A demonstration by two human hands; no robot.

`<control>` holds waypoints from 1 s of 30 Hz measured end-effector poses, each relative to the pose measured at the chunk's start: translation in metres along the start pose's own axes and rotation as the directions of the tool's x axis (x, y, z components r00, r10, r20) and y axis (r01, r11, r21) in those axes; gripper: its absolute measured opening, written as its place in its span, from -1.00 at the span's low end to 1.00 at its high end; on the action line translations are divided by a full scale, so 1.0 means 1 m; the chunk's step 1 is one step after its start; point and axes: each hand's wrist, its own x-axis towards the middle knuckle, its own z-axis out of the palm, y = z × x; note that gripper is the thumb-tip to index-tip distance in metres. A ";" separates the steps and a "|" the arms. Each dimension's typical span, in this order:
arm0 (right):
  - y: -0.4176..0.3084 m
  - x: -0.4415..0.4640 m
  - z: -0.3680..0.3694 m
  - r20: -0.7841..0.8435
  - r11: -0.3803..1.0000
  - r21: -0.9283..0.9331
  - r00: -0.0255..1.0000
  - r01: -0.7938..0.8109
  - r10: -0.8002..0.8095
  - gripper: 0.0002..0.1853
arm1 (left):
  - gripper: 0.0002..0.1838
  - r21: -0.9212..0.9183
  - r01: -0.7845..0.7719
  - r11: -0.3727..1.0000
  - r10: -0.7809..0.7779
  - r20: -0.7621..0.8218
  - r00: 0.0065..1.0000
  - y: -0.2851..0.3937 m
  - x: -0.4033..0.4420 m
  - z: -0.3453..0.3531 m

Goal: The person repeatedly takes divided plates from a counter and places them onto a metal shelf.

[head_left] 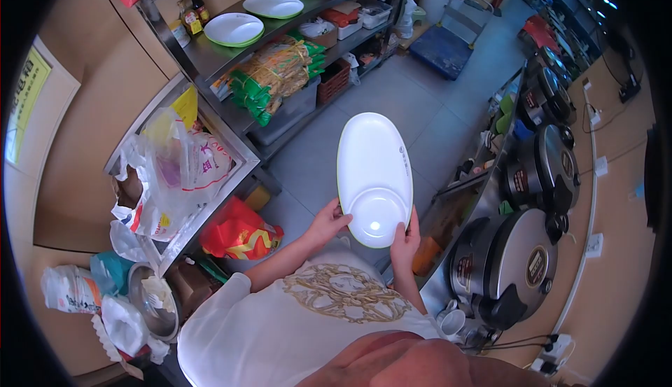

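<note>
A white oval plate point(372, 152) with a round compartment at its near end is held out in front of my body. My left hand point(327, 222) grips its lower left edge, with the thumb on the rim. At the lower right edge, my right hand point(404, 236) holds the same plate, its thumb on top and fingers behind. The fingers under the plate are mostly hidden. Small dark print runs along the plate's right side.
Two similar plates point(233, 29) lie on the shelf point(203, 65) ahead left. Large cookers point(514, 264) line the right counter. A steel table point(241, 156) with plastic bags point(182, 156) stands left, a red bag point(238, 231) below. A blue trolley point(442, 52) is farther off.
</note>
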 end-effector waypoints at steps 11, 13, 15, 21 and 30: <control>0.016 0.098 0.043 0.193 0.995 0.007 0.976 -0.103 0.100 -0.42 | -0.40 0.000 -0.069 0.998 0.068 -0.185 0.980 0.034 0.053 -0.023; 0.015 0.117 0.056 0.214 0.996 -0.010 0.973 -0.086 0.086 -0.42 | -0.41 -0.024 -0.100 0.995 0.093 -0.202 0.975 0.045 0.068 -0.029; 0.013 0.139 0.069 0.222 0.997 -0.050 0.973 -0.055 0.065 -0.42 | -0.41 -0.039 -0.109 0.993 0.100 -0.201 0.975 0.058 0.088 -0.036; 0.008 0.207 0.118 0.161 0.997 -0.041 0.984 -0.071 0.077 -0.43 | -0.43 -0.013 -0.123 0.992 0.121 -0.109 0.987 0.098 0.170 -0.076; -0.011 0.305 0.208 0.115 0.996 -0.002 0.990 -0.086 0.086 -0.42 | -0.46 0.031 -0.142 0.989 0.144 -0.072 0.987 0.189 0.261 -0.129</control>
